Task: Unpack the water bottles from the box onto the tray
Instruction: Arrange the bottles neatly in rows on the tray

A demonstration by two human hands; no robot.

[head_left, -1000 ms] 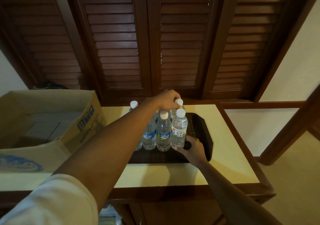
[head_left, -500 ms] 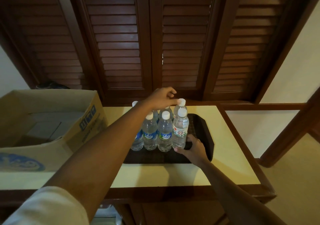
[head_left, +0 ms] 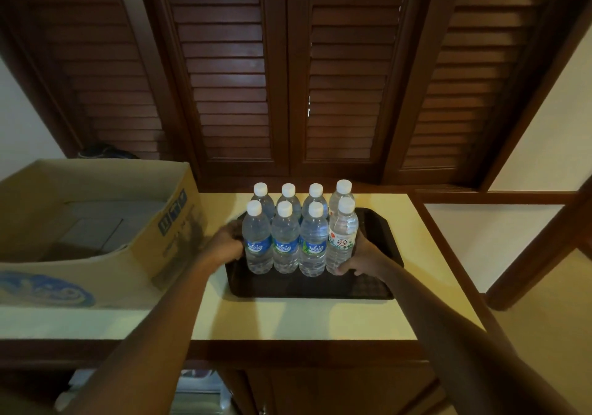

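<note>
Several clear water bottles with white caps stand in two rows on the dark tray (head_left: 304, 286) on the cream table top. Three front bottles carry blue labels; the front right bottle (head_left: 341, 241) has a white label. My left hand (head_left: 224, 245) cups the side of the front left bottle (head_left: 257, 241), its fingers partly hidden behind it. My right hand (head_left: 362, 256) wraps the lower part of the front right bottle. The open cardboard box (head_left: 153, 254) stands to the left; only flat cardboard shows inside it.
Dark wooden louvred doors (head_left: 288, 78) rise right behind the table. The table's wooden edge (head_left: 288, 350) runs along the front, and a wooden rail (head_left: 455, 254) borders its right side. The box almost touches the tray's left edge.
My left hand has come down from the bottle caps at the back to the left side of the group. My right hand has stayed at the front right bottle.
</note>
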